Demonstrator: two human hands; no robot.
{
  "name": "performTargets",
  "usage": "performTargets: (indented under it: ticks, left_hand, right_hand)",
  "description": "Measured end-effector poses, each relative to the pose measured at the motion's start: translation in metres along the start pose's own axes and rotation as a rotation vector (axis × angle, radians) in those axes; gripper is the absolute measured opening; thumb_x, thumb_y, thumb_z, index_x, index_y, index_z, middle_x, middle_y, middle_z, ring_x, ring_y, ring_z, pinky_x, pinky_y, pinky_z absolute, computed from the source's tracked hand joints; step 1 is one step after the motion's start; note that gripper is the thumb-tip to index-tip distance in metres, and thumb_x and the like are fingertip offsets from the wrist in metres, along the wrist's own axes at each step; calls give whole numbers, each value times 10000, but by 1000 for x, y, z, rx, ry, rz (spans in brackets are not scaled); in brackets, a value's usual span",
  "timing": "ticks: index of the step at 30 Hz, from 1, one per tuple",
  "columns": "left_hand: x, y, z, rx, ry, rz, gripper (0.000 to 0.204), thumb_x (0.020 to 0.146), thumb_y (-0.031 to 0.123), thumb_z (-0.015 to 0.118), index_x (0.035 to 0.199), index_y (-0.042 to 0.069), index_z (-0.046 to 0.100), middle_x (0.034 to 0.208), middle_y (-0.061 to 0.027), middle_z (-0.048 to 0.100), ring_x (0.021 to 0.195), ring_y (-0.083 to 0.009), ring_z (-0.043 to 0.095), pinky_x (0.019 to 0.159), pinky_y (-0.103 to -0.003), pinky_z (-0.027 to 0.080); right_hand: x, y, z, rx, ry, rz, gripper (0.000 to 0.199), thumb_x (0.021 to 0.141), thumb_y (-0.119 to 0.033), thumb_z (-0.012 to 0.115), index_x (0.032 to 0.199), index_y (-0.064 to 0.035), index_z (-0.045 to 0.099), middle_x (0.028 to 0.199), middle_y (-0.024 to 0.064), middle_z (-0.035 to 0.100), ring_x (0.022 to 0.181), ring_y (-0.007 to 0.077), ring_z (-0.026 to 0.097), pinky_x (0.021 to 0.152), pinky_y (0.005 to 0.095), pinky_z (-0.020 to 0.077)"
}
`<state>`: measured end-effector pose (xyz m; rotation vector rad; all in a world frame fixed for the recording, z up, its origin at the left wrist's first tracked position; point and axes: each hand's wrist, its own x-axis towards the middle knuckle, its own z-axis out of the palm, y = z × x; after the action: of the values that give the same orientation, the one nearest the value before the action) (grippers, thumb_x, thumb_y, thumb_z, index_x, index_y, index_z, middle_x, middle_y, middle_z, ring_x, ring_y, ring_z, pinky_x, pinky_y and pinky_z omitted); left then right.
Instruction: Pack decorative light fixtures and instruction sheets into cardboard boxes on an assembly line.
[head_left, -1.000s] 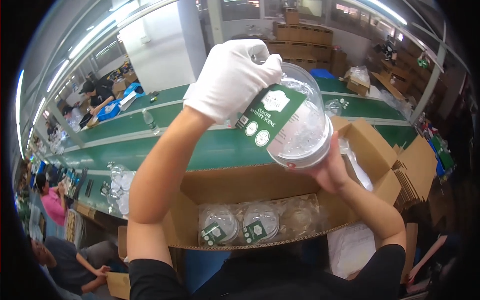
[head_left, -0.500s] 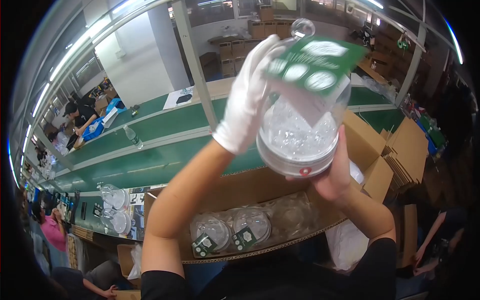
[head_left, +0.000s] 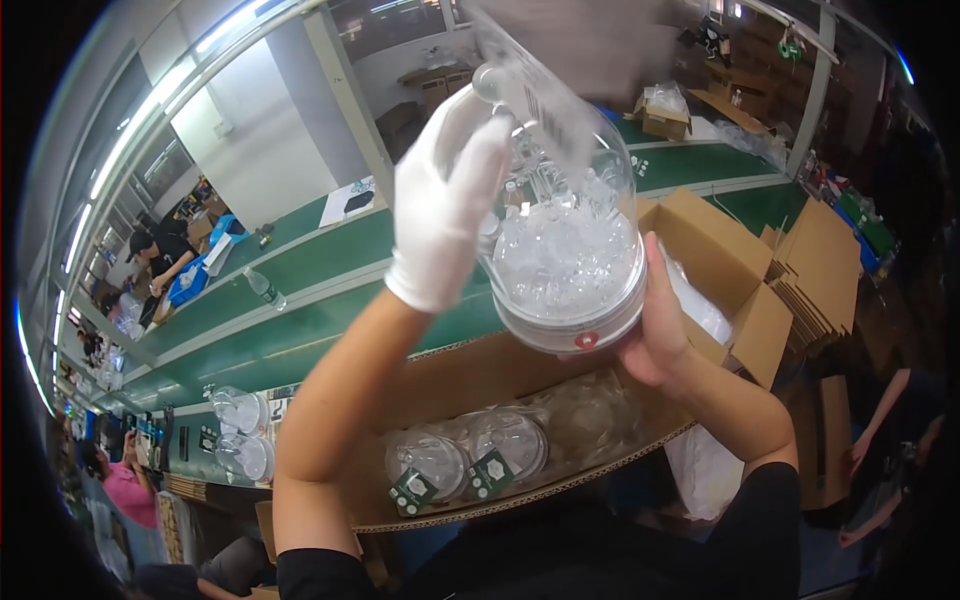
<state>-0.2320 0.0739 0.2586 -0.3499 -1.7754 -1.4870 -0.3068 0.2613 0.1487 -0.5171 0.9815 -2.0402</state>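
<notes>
Green workbench (head_left: 310, 312) stretching out behind, clear dome (head_left: 570, 255) held up above an open cardboard box (head_left: 470, 378), right hand (head_left: 655, 335) cupping its base, thumb raised along the side, gloved left hand (head_left: 440, 200) near the top, fingers curled, whether pinching I can't tell, blurred tag (head_left: 552, 115) alongside.

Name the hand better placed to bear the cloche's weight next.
Probably the right: the bare right hand supports the clear domed cloche at its base, while the gloved left hand is up near its knob.
</notes>
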Motion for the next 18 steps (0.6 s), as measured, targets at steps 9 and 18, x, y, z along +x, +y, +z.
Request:
performTargets:
  ticks: [9, 18]
  left_hand:
    - [-18, -1, -7, 981, -233, 1078, 460, 700, 29, 665, 1159, 39, 639, 1205, -176, 610, 1121, -387, 595, 970, -479, 486]
    - [-16, 19, 56, 1696, -595, 831, 188, 790, 233, 631, 836, 63, 694, 812, -61, 647, 888, -227, 602, 917, -358, 433]
  right_hand:
    - [-1, -10, 4, 21, -22, -37, 753, 1022, -634, 141, 1544, -108, 278, 1513, 136, 435, 1336, 326, 496, 1059, 502, 475]
    - [-3, 3, 13, -55, 89, -79, 690, 1050, -581, 221, 1531, -94, 314, 1521, 100, 426, 1378, 253, 441, 1155, 396, 344]
